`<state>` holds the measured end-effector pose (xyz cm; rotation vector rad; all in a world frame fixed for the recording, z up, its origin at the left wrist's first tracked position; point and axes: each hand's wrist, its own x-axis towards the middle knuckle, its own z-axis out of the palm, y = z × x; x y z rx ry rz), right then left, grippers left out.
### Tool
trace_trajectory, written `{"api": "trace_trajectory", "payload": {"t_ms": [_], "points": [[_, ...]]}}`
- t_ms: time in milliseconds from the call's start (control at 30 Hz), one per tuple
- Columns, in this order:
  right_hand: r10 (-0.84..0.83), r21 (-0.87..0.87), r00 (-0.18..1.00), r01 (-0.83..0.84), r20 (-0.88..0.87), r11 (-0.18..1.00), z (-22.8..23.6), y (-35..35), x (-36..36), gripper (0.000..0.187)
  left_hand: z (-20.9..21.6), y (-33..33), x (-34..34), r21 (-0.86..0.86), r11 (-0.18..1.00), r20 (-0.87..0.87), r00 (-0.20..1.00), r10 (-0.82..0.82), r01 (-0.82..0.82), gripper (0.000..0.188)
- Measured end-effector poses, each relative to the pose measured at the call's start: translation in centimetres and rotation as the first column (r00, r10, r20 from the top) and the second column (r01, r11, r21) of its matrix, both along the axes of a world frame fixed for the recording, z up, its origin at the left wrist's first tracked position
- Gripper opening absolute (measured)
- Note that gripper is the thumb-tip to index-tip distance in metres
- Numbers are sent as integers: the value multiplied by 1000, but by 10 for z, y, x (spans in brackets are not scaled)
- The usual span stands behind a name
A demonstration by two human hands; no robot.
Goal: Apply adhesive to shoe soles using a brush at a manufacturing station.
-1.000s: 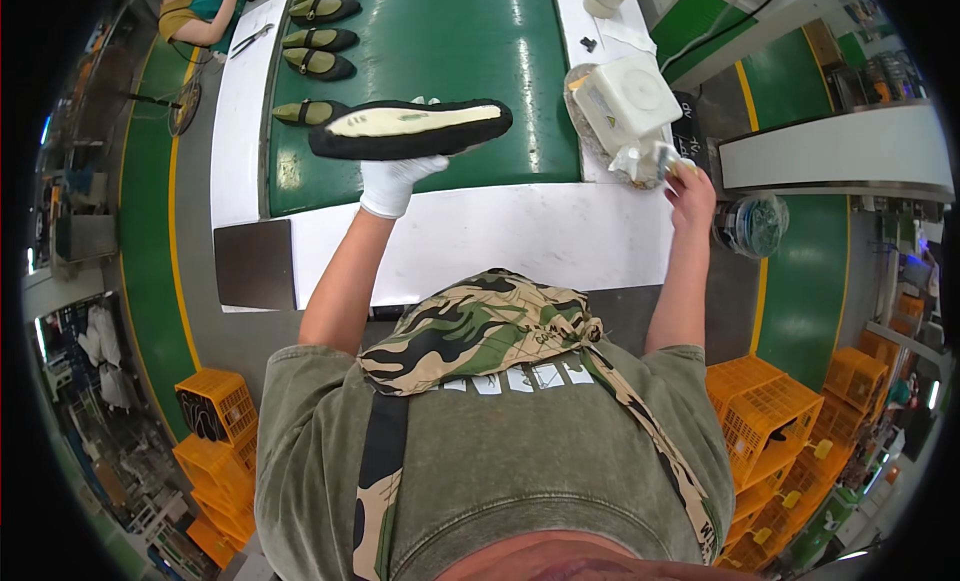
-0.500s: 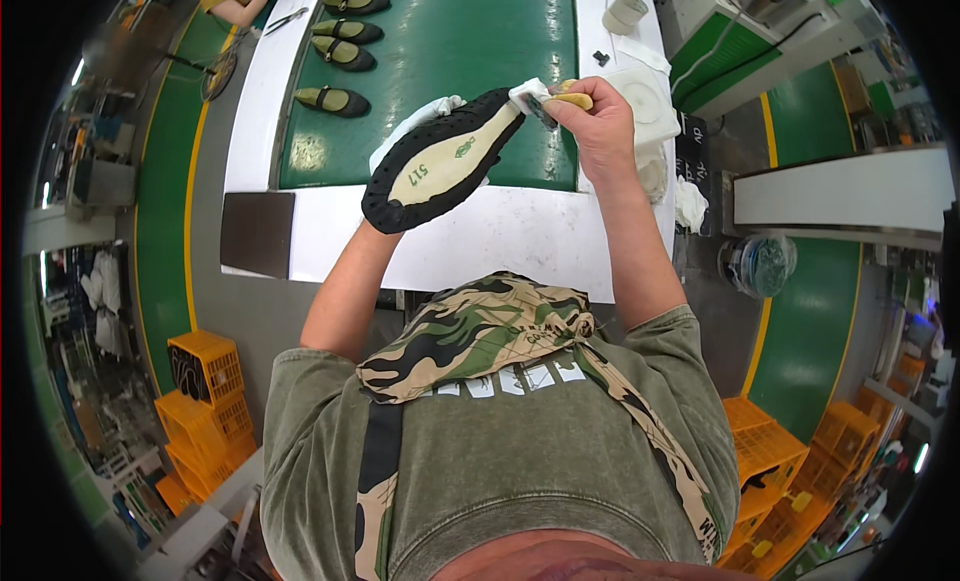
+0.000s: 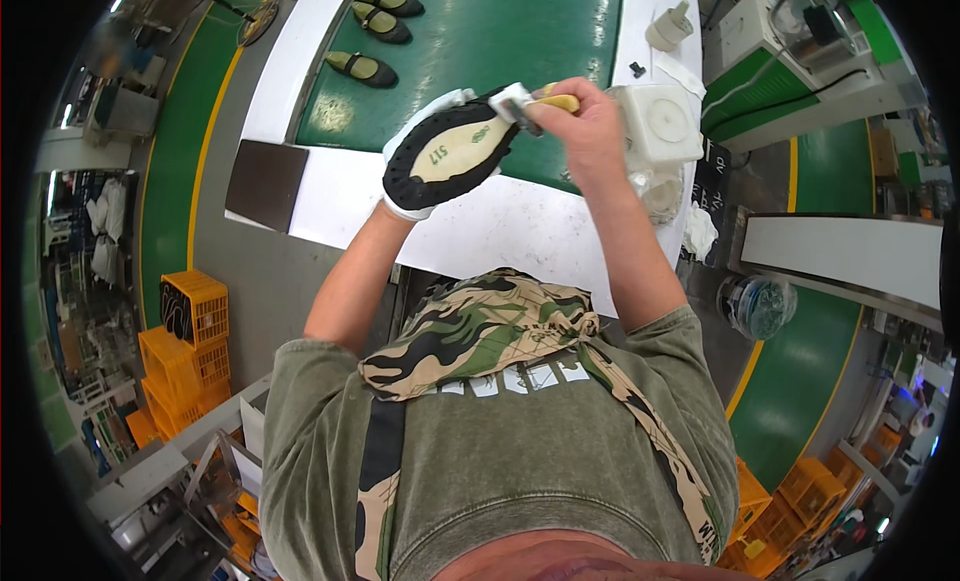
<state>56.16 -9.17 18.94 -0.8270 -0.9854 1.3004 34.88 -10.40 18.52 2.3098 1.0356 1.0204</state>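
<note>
My left hand (image 3: pixel 408 211), in a white glove, holds a black shoe upper (image 3: pixel 405 188) with its underside facing up. A pale insole board (image 3: pixel 452 156) lies in the middle of that underside, framed by the folded black edge. Most of my left fingers are hidden beneath the shoe. My bare right hand (image 3: pixel 590 126) pinches the yellow handle of a brush (image 3: pixel 556 103). The brush's whitish head rests on or just over the narrow end of the shoe; whether it touches I cannot tell.
Dark shoes with green linings (image 3: pixel 362 69) stand along the left of a green belt (image 3: pixel 480 41). On the right are a white container (image 3: pixel 660 121), a pale spouted pot (image 3: pixel 670 26) and a crumpled white cloth (image 3: pixel 700 231). A dark brown board (image 3: pixel 265 186) lies at the table's left corner.
My right hand has brought the brush leftward, farther over the narrow end of the shoe. The whole view has swung a little, so the belt and table appear tilted and shifted right.
</note>
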Motion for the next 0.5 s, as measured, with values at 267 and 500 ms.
{"api": "trace_trajectory", "payload": {"t_ms": [267,500], "points": [[-2,-11,976,5,219,1000,8,-12,-25,19,-27,-11,-15,-69,995,-17,998,68,-69,53],[-22,-31,984,28,175,999,10,-21,-8,20,-37,-6,-12,-167,986,40,999,22,-15,62]]}}
